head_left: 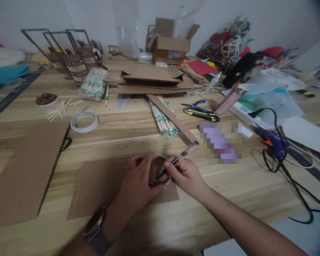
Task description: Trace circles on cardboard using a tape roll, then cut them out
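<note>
Head view: your left hand (139,179) clasps a ring (162,156) against the cardboard (100,179); your right hand (188,177) grips a pen (181,155), its tip inside the ring. You seem to be tracing; the next stroke calls for a steady ring.

I note a pale wooden table (117,142) with visible grain. Directly in front of me, a cardboard sheet (96,188) lies flat upon it. At my left lies a larger cardboard panel (24,167); beyond it, a roll of white tape (81,130). Further back on that side I record a small dish (54,103) of brown balls (46,98), loose sticks (59,110) and a plastic-wrapped bundle (93,85). Right of centre, I find blue-handled pliers (196,104) just beside a yellow-and-black cutter (201,115).
</note>
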A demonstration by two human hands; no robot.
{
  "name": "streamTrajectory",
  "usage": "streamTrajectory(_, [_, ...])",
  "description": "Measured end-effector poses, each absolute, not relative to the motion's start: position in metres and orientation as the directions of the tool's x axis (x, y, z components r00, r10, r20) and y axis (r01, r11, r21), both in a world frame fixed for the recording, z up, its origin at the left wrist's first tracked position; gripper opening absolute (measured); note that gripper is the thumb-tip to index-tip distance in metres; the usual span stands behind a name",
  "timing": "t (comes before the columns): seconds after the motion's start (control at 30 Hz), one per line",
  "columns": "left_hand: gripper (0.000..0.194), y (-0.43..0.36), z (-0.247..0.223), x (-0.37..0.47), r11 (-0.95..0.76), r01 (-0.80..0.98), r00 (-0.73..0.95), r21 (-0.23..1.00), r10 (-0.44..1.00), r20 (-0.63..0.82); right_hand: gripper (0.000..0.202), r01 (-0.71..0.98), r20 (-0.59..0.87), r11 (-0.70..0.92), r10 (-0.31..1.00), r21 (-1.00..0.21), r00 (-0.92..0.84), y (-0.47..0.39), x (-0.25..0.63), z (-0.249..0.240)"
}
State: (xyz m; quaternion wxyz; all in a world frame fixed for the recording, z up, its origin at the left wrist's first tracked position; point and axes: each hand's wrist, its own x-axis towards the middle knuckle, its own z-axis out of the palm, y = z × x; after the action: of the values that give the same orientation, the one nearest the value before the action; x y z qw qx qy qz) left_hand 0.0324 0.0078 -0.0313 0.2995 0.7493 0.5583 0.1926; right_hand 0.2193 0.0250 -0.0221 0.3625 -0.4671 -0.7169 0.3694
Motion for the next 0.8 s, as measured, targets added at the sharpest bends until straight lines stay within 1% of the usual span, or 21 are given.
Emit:
streamTrajectory(0.1, [0.086, 0.008, -0.030, 0.032, -0.193, 0.726, 0.298, 0.660, 0.953, -0.048, 0.036, 0.404, 0.186, 0.307, 0.932, -0.861, -0.311, 0.024, 0.219, -0.022])
streamTrajectory(0.3, [0.087, 0.008, -0.032, 0.032, -0.210, 0.726, 0.293, 0.655, 0.956, -0.018, 0.037, 0.399, 0.172, 0.304, 0.927, -0.865, -0.333, 0.024, 0.219, -0.020])
streamTrajectory(0.43, [0.087, 0.007, -0.033, 0.032, -0.213, 0.724, 0.295, 0.656, 0.955, -0.016, 0.038, 0.414, 0.204, 0.360, 0.904, -0.836, -0.375, 0.027, 0.222, -0.017])
streamTrajectory(0.53, [0.087, 0.007, -0.033, 0.032, -0.209, 0.734, 0.294, 0.646, 0.955, -0.025, 0.041, 0.469, 0.247, 0.367, 0.922, -0.803, -0.299, 0.030, 0.227, -0.013])
streamTrajectory(0.63, [0.087, 0.007, -0.032, 0.032, -0.197, 0.738, 0.294, 0.646, 0.955, -0.045, 0.040, 0.493, 0.287, 0.357, 0.934, -0.793, -0.215, 0.032, 0.229, -0.010])
streamTrajectory(0.8, [0.085, 0.008, -0.029, 0.033, -0.179, 0.737, 0.295, 0.652, 0.953, -0.072, 0.039, 0.483, 0.287, 0.430, 0.894, -0.763, -0.344, 0.029, 0.224, -0.013])
